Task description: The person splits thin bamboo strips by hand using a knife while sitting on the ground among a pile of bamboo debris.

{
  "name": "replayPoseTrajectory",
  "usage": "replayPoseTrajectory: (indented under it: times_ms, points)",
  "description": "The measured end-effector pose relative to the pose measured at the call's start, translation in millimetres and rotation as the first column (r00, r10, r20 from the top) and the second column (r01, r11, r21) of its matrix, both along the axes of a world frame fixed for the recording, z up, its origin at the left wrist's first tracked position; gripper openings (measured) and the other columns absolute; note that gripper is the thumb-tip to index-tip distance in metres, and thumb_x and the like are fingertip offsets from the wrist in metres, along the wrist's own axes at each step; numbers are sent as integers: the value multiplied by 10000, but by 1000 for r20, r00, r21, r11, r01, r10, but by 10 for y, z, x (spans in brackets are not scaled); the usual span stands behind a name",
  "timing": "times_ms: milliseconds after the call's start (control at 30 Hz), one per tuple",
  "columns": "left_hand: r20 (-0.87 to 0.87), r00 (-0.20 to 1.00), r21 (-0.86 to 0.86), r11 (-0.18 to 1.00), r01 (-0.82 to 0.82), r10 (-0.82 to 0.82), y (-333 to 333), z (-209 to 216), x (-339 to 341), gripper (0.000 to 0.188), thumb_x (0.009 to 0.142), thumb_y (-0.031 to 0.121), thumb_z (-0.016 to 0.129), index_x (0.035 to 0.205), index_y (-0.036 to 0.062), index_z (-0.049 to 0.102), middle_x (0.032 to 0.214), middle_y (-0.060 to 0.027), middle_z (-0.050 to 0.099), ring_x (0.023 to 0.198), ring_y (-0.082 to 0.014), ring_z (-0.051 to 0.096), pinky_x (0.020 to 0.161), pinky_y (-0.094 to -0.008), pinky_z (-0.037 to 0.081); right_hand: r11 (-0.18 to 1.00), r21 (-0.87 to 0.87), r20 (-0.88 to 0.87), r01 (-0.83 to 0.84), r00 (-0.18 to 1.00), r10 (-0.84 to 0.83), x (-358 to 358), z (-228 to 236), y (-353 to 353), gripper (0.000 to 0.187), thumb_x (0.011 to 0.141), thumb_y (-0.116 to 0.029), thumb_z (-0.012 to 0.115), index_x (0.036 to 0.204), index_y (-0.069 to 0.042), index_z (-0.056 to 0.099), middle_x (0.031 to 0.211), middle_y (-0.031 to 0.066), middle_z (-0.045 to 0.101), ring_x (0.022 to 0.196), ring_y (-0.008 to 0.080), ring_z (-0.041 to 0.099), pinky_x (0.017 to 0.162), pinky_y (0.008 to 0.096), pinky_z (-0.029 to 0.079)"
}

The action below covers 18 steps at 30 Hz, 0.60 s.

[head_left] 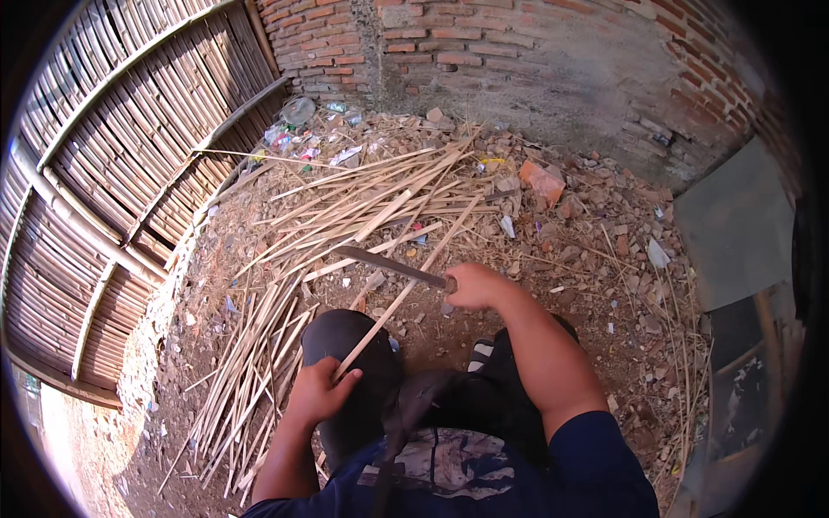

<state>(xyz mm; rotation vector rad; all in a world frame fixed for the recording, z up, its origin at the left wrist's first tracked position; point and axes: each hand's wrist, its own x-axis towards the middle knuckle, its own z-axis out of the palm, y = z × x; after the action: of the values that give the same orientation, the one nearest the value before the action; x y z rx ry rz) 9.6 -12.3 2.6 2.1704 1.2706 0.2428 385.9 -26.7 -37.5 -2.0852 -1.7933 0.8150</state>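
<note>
Navy shirt (596, 473) nearest, left fingers (325, 369) wrap a pale strip (387, 316), right fingers (462, 276) a knife (380, 261).

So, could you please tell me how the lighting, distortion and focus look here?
Head view: sunlight washes out the ground at lower left; head view: the brick wall bows and the picture's corners go black; head view: the knife and stick look fairly sharp.

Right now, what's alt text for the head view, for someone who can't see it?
A person's right hand grips a long-bladed tool, while the left hand holds a long pale strip. Loose strips lie piled on littered ground, with a brick wall beyond.
</note>
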Motion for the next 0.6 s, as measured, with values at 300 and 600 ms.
replayPoseTrajectory:
  times_ms: [300, 600]
  points:
    - [37, 999, -63, 998, 8, -6, 83, -96, -150, 405, 903, 382, 769, 830, 0, 658, 655, -109, 598, 622, -186, 562, 592, -385, 456, 994, -108, -110, -13, 994, 1, 113, 363, -126, 382, 774, -345, 790, 971, -29, 705, 924, 195, 725, 885, 341, 710, 756, 440, 547]
    - [56, 998, -172, 985, 14, -5, 144, -41, -89, 435, 914, 424, 753, 813, 13, 654, 641, -116, 600, 603, -209, 576, 587, -385, 461, 973, -49, 61, -226, 971, 229, -278, 270, -109, 400, 787, -344, 793, 1047, -51, 716, 898, 187, 713, 883, 358, 700, 761, 461, 534]
